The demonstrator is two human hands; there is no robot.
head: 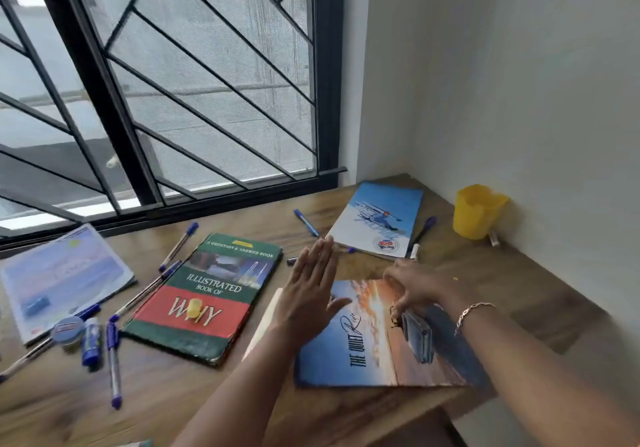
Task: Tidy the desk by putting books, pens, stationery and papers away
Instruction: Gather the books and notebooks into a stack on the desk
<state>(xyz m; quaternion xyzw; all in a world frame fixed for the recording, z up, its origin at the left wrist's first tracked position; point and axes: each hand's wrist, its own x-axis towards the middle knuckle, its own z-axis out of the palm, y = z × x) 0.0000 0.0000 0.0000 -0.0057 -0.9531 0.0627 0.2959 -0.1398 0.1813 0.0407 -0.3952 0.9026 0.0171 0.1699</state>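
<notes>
Head view looks down on a brown wood-grain desk [346,408] tucked into a corner, with a big window behind black diagonal metal bars [166,83] along the back and a plain white wall [519,83] on the right. Four flat reads on it: a green and red hardcover titled Illustrated Book of Why [207,294] in the middle, a blue and orange sunset-cover book reading The Quiet [374,339] at the near right edge, a pale blue spiral notebook [62,277] far left, and a blue and white skier-cover booklet [379,219] at the back near the corner. A yellow plastic cup [478,211] stands upright against the wall, well apart from most of the clutter. Pens are scattered all over; I count roughly nine blue-capped ballpoints [178,245], most on the left side, a couple beside the skier booklet, though blur makes that count shaky. Small stuff: one blue glue stick [91,341], one round blue-lidded tub [67,330] just beside it, one little yellow cap-shaped object [194,309] sitting on the Why book. Left hand [311,290] is flat and spread wide, fingers straight, holding nothing, at the sunset book's left edge. Right hand [419,285], thin bracelet on the wrist, is curled at that book's top edge; too blurred to tell if it's actually gripping.
</notes>
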